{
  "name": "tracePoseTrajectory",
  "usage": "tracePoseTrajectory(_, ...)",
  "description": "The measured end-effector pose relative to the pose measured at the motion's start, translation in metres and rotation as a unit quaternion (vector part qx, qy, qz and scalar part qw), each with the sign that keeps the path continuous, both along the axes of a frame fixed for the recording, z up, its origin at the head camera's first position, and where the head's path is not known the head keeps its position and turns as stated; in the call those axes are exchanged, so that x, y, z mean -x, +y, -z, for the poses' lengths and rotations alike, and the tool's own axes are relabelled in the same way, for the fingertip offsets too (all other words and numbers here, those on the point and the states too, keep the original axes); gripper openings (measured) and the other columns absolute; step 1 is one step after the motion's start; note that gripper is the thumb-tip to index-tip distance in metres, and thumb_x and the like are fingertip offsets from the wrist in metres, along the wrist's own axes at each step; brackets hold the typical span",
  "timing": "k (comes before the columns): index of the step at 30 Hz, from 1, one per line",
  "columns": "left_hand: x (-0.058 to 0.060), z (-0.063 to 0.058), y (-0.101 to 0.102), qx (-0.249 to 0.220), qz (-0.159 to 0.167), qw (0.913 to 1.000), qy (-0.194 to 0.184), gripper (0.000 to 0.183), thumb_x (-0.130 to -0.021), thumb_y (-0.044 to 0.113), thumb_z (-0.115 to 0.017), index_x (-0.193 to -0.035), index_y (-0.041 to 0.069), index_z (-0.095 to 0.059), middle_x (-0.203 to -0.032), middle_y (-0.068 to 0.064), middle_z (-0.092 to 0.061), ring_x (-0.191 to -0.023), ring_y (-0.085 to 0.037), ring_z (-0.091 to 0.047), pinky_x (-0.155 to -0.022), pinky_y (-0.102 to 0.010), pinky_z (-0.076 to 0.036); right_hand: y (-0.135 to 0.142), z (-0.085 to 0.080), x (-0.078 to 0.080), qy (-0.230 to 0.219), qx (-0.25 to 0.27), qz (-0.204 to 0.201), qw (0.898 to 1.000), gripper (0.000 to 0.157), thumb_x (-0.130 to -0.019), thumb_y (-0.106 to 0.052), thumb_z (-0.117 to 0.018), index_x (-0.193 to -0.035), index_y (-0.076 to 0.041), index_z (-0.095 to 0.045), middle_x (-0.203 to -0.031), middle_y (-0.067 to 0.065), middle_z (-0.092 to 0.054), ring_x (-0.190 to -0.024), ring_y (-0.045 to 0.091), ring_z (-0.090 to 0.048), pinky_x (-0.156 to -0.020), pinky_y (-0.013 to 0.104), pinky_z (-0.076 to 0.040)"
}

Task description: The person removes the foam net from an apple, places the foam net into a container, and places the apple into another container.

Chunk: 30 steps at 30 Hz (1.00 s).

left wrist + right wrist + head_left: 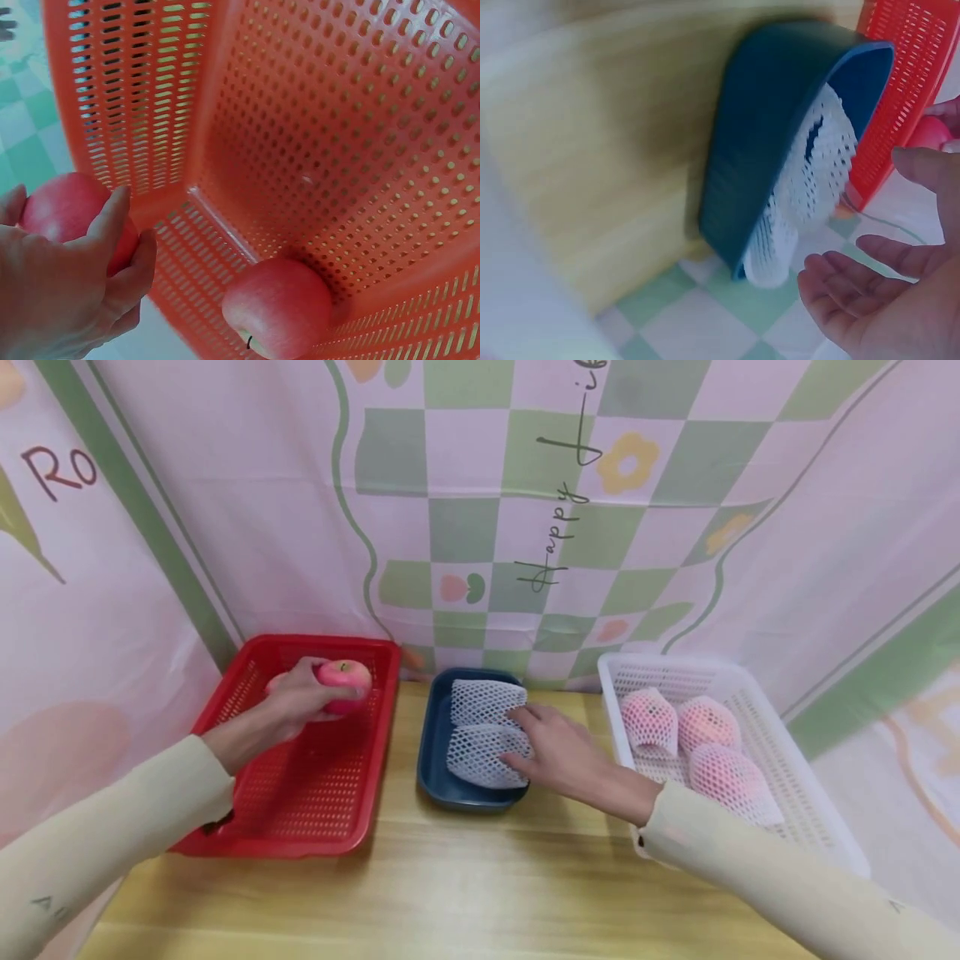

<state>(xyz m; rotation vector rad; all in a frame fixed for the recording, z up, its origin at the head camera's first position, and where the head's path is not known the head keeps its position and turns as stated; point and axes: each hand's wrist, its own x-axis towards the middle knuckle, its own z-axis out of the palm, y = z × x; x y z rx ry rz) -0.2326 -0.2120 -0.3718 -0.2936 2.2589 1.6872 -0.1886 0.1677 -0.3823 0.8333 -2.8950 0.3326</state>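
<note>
One left hand point(300, 695), sleeved in pale cloth: fingers curled round one apple point(347, 682), pink-red, bare, stem end uppermost in the head view; hand and apple held over the far part of the red basket, near its right side. One red basket point(322, 797), rectangular, slotted walls, perforated floor, at left on the table point(465, 885), which is of pale wood grain. One second apple point(277, 309), bare, resting inside the red basket, beside the held one and mostly hidden behind the hand in the head view. One right hand point(573, 758), likewise sleeved: fingers parted and lightly bent, thumb well away from them, nothing held; placed at the right side of the tray, just beside the nets. One tray point(433, 760), dark blue, rounded corners, deep sides, set between the two baskets. Two nets, white foam mesh, lying in the tray: upper net point(487, 702) towards the patterned cloth, lower net point(483, 756) touching it on the person's side. One white basket point(797, 806), slotted, at right, containing three netted apples point(708, 727), pink-red, grouped towards its left side. One patterned cloth point(461, 531), upright behind the table: green and white checks, flowers, the lettering "Happy".
</note>
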Motion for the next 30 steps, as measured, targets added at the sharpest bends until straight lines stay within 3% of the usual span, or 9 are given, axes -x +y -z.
tracePoseTrajectory(8, 0.012, 0.006, 0.0, 0.025, 0.023, 0.9993, -0.014, 0.085, -0.096, 0.02, -0.079, -0.161, 0.002, -0.027, -0.153, -0.021, -0.041, -0.134, -0.037, -0.053, -0.108, -0.051, -0.054, 0.015, -0.026, -0.009, 0.016, -0.018, 0.006, 1.0, 0.066, -0.091, -0.038, -0.084, -0.14, 0.002, -0.062, -0.134, 0.024, -0.067, -0.112, 0.041, -0.07, -0.087, 0.053, -0.062)
tracePoseTrajectory(17, 0.023, 0.013, -0.004, 0.034, 0.03, 0.9976, -0.053, 0.092, -0.096, 0.021, -0.077, -0.163, 0.0, -0.018, -0.158, -0.023, -0.035, -0.14, -0.04, -0.047, -0.113, -0.053, -0.05, 0.03, -0.048, -0.016, 0.031, -0.049, 0.013, 0.998, 0.07, -0.093, -0.042, -0.081, -0.142, 0.002, -0.06, -0.133, 0.024, -0.067, -0.114, 0.04, -0.069, -0.088, 0.054, -0.062)
tracePoseTrajectory(22, 0.028, 0.017, -0.002, 0.068, 0.049, 0.9939, -0.072, 0.091, -0.096, 0.025, -0.077, -0.162, -0.002, -0.019, -0.157, -0.025, -0.037, -0.14, -0.04, -0.047, -0.113, -0.052, -0.049, 0.045, -0.055, -0.019, 0.034, -0.049, 0.025, 0.998, 0.071, -0.092, -0.042, -0.082, -0.142, 0.003, -0.059, -0.136, 0.024, -0.066, -0.108, 0.041, -0.071, -0.079, 0.054, -0.063)
tracePoseTrajectory(30, 0.035, 0.022, 0.0, 0.085, 0.057, 0.9907, -0.089, 0.098, -0.095, 0.025, -0.079, -0.161, -0.004, -0.012, -0.16, -0.029, -0.031, -0.143, -0.044, -0.044, -0.112, -0.051, -0.051, 0.074, -0.062, -0.021, 0.029, -0.069, 0.055, 0.996, 0.071, -0.094, -0.041, -0.08, -0.144, 0.003, -0.056, -0.13, 0.029, -0.067, -0.107, 0.046, -0.071, -0.08, 0.058, -0.061)
